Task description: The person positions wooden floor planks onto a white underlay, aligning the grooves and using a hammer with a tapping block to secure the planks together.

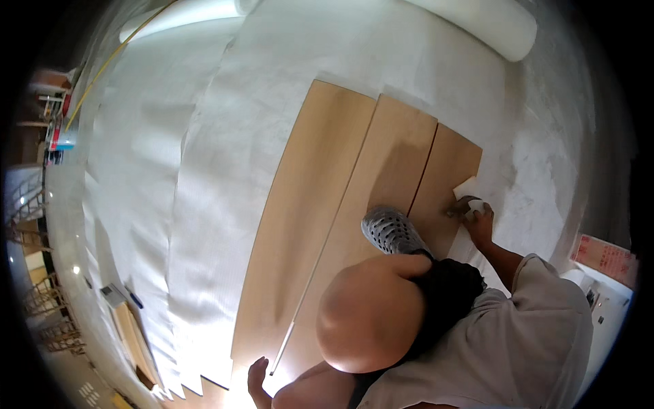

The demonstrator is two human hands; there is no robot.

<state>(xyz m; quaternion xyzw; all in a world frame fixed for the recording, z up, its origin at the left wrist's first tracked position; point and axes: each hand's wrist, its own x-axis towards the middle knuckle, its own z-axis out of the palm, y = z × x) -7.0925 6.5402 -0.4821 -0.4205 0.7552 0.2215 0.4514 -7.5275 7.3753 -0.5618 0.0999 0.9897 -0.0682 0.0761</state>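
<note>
Three wood-look floor planks [306,163] lie side by side on a white sheet, with narrow gaps between them. At the right plank's outer edge, my right hand [479,225] is closed around a dark and pale tool [464,205] whose kind I cannot make out. A small white piece [466,187] lies or is held just beyond it. My left hand [257,375] is low over the left plank's near end, its visible fingers apart and nothing seen in them. Beside it, a thin pale strip [291,327] runs along the seam between the left and middle planks.
My foot in a grey perforated clog [392,230] rests on the planks. White sheeting [225,123] covers the floor, with white rolls [490,27] at the far side. More boards [133,341] lie at the left, and a red-and-white box [605,260] stands at the right.
</note>
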